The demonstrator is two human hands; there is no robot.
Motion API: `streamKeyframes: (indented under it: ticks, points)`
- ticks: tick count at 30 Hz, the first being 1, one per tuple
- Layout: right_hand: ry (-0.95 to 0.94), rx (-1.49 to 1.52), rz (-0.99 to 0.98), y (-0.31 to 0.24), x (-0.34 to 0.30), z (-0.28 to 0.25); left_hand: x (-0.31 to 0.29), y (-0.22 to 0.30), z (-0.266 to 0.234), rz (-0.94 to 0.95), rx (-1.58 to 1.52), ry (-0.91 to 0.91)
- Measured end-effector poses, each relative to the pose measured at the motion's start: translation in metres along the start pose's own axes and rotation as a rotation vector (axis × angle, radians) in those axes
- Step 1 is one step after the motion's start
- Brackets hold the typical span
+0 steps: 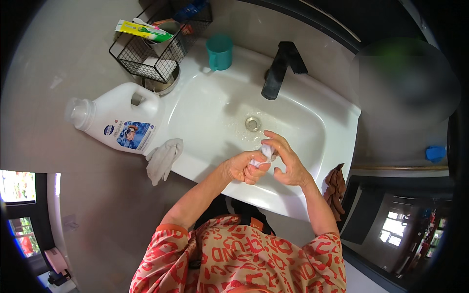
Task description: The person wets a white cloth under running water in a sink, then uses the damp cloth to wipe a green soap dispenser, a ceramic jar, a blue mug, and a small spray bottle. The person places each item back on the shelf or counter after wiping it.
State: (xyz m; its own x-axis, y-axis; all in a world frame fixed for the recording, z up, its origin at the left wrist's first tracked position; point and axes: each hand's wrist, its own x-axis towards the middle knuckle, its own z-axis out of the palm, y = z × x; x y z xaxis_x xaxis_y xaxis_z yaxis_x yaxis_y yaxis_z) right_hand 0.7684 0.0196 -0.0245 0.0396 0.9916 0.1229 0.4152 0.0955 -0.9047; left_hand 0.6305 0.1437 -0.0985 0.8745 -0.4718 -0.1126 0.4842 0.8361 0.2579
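Over the white sink, my left hand is closed round a small white cloth, which looks wet and bunched up. My right hand curves over the cloth's other side, its thumb and fingers apart and the fingertips close to the cloth. Whether they press on it I cannot tell. Beyond my hands lies the round metal drain, with water drops or suds around it. A black faucet stands at the far rim, above the drain.
A teal mug stands on the far left rim beside a black wire basket holding a toothpaste tube. A large white jug and a grey cloth lie left. A brown cloth hangs over the right rim.
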Motion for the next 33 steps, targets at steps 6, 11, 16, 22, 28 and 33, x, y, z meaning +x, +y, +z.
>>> streamKeyframes:
  ticks: [6,11,16,22,28,33]
  points:
    - [0.075,-0.833,-0.431,-0.002,-0.001,0.004,0.01,0.005,-0.001,-0.148,0.09,-0.055]
    - [0.242,-1.075,-0.562,0.003,0.01,-0.002,0.007,0.021,0.034,-0.123,0.434,0.155]
    - [0.189,-1.246,-0.524,0.007,0.025,-0.011,0.01,0.029,0.06,-0.074,1.095,0.657]
    - [-0.089,-1.278,-0.195,0.029,0.035,-0.003,0.02,0.028,0.025,-0.032,1.831,1.104]
    - [-0.27,-0.995,0.256,0.03,0.05,0.004,0.019,0.035,0.007,0.132,2.188,1.172]
    - [-0.224,-0.585,0.507,0.062,0.037,0.021,0.024,0.031,-0.016,0.105,2.344,1.105]
